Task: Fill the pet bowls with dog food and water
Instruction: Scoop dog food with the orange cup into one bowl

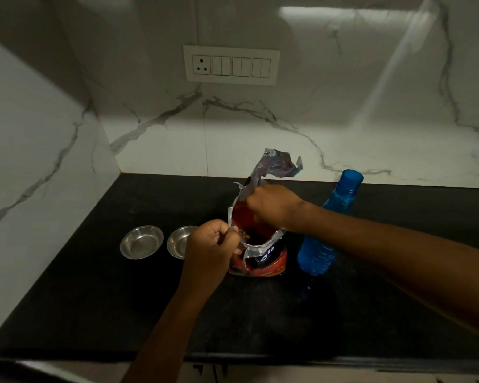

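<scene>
A red and dark dog food bag (pixel 266 261) stands upright on the black counter (pixel 94 286), its silver-lined mouth pulled open, with brown kibble showing inside. My left hand (pixel 210 244) pinches the near left edge of the mouth. My right hand (pixel 271 205) grips the far edge, below the torn top flap. Two small steel bowls sit left of the bag: one (pixel 141 241) in full view, the other (pixel 179 241) partly hidden behind my left hand. Both look empty. A blue water bottle (pixel 329 225) with its cap on stands right of the bag, behind my right forearm.
A white marble wall runs along the back and the left side of the counter. A switch panel with a socket (pixel 231 64) is fixed to the back wall. The counter's front edge (pixel 288 357) runs near the bottom of the view.
</scene>
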{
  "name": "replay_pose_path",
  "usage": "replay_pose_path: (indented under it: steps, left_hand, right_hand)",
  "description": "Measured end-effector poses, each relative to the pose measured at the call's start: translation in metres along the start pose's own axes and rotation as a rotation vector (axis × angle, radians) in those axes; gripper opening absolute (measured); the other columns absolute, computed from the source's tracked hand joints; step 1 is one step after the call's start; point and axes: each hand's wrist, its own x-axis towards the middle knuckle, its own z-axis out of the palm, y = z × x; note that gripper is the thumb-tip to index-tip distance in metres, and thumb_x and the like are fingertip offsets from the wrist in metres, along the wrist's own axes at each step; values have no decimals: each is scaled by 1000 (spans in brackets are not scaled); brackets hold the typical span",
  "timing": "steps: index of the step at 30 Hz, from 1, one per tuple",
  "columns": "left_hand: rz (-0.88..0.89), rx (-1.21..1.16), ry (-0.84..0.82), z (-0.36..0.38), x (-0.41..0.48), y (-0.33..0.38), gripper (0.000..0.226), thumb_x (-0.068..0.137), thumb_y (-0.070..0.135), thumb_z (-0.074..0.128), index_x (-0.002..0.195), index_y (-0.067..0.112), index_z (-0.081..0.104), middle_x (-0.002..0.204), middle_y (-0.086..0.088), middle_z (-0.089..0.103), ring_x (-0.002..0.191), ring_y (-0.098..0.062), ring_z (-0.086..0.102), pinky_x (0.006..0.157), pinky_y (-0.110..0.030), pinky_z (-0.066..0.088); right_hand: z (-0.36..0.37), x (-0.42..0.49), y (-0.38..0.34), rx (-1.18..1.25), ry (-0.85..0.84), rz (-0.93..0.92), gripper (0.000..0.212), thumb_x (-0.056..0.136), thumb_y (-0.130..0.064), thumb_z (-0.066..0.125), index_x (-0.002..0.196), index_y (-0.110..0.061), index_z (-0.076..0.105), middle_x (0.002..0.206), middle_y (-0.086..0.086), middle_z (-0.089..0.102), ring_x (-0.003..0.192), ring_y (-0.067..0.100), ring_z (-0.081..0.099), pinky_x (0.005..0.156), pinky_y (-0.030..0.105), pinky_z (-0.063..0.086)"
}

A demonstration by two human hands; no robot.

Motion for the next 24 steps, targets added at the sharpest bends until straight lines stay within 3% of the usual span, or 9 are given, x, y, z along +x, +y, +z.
replay_pose_path:
  steps: [2,4,6,8,12,15,18,21,24]
  left_hand:
    - [4,-7,2,1,1,2,23,91,3,57,71,-9,59,62,-13,68,56,-16,68,57,-31,54]
    - [5,-7,3,3,1,5,24,92,5,57,72,-8,60,62,-14,67,54,-11,65,56,-26,52]
    - [-4,-19,15,5,1,6,25,92,5,57,71,-8,59,60,-15,66,51,-12,62,53,-25,50]
    - [-5,-12,26,6,1,5,25,91,4,57,69,-8,57,59,-15,65,50,-11,60,52,-26,49]
    - [-6,16,36,6,1,4,26,92,5,56,68,-7,57,59,-12,65,50,-7,60,55,-30,50]
    - [-5,38,47,6,2,4,27,91,6,56,68,-5,58,58,-9,65,51,-9,60,58,-31,50]
    - [-21,15,64,7,6,3,27,92,7,57,68,-6,57,58,-10,65,56,-21,62,62,-39,52]
    - [-14,11,58,8,9,6,27,92,7,57,70,-8,57,61,-17,65,57,-23,63,61,-45,53]
    - [-15,-4,44,10,9,8,27,92,8,56,73,-11,56,64,-22,64,58,-28,63,61,-46,52]
  right_hand:
    - [12,4,4,208,-24,96,33,85,-18,64,116,-8,64,108,14,68,96,29,66,74,32,50]
    - [21,3,9,347,-27,185,20,81,-20,66,92,-3,68,86,13,69,77,27,67,68,37,56]
    - [26,0,12,428,-22,242,24,79,-21,69,68,-1,59,65,11,62,59,25,61,55,36,51]
    - [27,-2,13,449,5,252,26,78,-21,71,64,-4,58,62,9,61,56,24,61,52,35,49]
    - [3,-7,12,164,164,154,11,88,-18,64,91,-8,66,84,8,67,74,24,66,62,33,53]
    - [-5,-9,13,-86,194,5,23,95,-14,55,116,-6,62,101,10,67,87,28,67,69,36,53]
    - [4,-4,8,-239,147,-133,27,96,-19,55,118,-6,61,108,11,64,93,29,66,68,37,52]
    - [11,7,3,-219,103,-270,24,93,-20,57,113,-9,65,109,11,66,96,32,66,75,43,54]
    - [11,14,12,81,69,-163,33,92,-18,59,124,-13,61,116,10,67,102,27,65,84,38,53]
